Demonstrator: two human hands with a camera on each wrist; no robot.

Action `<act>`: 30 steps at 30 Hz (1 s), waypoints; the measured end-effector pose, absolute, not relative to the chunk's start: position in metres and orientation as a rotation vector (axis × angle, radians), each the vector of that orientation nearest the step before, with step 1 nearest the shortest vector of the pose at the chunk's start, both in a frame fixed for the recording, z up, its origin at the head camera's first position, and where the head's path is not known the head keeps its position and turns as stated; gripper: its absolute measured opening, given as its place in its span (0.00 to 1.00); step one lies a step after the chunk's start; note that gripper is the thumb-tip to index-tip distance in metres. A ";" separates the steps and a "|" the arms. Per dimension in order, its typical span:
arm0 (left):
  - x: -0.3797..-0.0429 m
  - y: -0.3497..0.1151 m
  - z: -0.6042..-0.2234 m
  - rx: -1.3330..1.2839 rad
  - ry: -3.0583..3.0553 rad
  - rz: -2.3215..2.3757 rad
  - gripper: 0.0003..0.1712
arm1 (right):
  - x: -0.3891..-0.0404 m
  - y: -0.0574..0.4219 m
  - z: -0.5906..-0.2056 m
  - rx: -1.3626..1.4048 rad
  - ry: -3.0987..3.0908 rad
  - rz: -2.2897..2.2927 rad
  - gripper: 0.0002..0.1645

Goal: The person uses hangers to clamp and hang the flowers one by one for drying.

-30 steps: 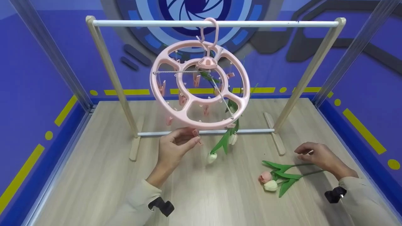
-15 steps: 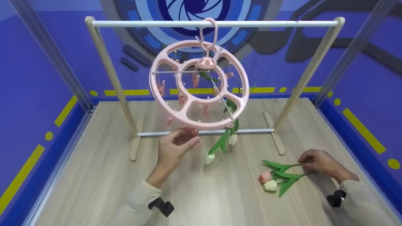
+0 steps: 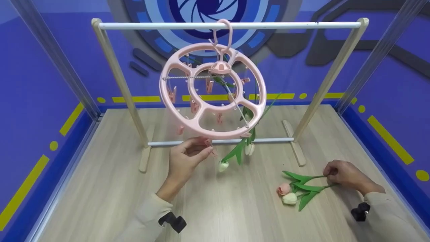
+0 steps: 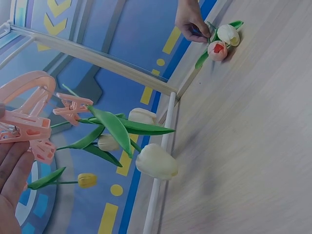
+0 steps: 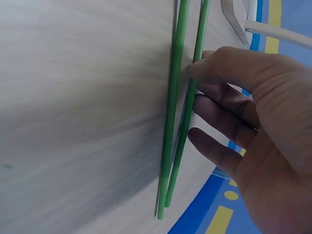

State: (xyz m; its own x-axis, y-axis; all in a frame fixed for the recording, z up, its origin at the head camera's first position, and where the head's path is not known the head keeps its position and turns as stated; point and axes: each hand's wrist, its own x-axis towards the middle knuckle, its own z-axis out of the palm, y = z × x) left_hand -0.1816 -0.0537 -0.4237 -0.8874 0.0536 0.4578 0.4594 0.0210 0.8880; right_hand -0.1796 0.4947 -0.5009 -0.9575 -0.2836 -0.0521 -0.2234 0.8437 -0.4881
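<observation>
My left hand [image 3: 184, 157] pinches a pink clothespin [image 3: 209, 144] at the front rim of the round pink clip hanger [image 3: 215, 107]. In the left wrist view this clothespin [image 4: 27, 124] lies against the fingers. White artificial tulips [image 4: 157, 161] hang from the hanger beside it, with a yellow one [image 4: 87, 180] farther off. At the right of the table, my right hand [image 3: 346, 174] pinches one green stem [image 5: 195, 63] between thumb and fingertips. A second stem [image 5: 174, 78] lies alongside. These stems lead to a pink tulip [image 3: 284, 189] and a white tulip [image 3: 290, 198] on the tabletop.
A wooden rack with a white top rail [image 3: 285, 25] carries the hanger by its hook. Its lower rail [image 3: 268, 140] and right foot [image 3: 294, 144] stand between the hands. Several other pink clothespins hang below the rings. Blue patterned walls [image 3: 396, 101] enclose the table.
My right hand has come down onto the stems, and its fingers have closed on one. The hanging tulips have swung a little. My left hand has stayed at the clothespin.
</observation>
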 end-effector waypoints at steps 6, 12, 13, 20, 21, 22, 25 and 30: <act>-0.182 -0.053 -0.423 -0.521 -1.993 -1.961 0.18 | -0.178 0.494 -0.501 -0.365 2.896 -0.733 0.13; -0.181 -0.052 -0.423 -0.520 -2.008 -1.944 0.18 | -0.176 0.492 -0.497 -0.312 2.871 -0.796 0.13; -0.181 -0.052 -0.423 -0.519 -2.008 -1.946 0.18 | -0.176 0.491 -0.495 -0.311 2.864 -0.812 0.12; -0.182 -0.052 -0.423 -0.522 -2.020 -1.931 0.17 | -0.175 0.485 -0.483 -0.330 2.893 -0.896 0.10; -0.182 -0.052 -0.423 -0.521 -2.020 -1.930 0.17 | -0.175 0.484 -0.482 -0.361 2.910 -0.905 0.10; -0.182 -0.051 -0.423 -0.517 -2.022 -1.930 0.17 | -0.176 0.482 -0.480 -0.401 2.929 -0.915 0.11; -0.182 -0.051 -0.424 -0.508 -2.032 -1.932 0.17 | -0.177 0.475 -0.474 -0.527 2.973 -0.947 0.12; -0.182 -0.050 -0.424 -0.509 -2.035 -1.951 0.18 | -0.178 0.462 -0.460 -0.636 2.958 -1.028 0.12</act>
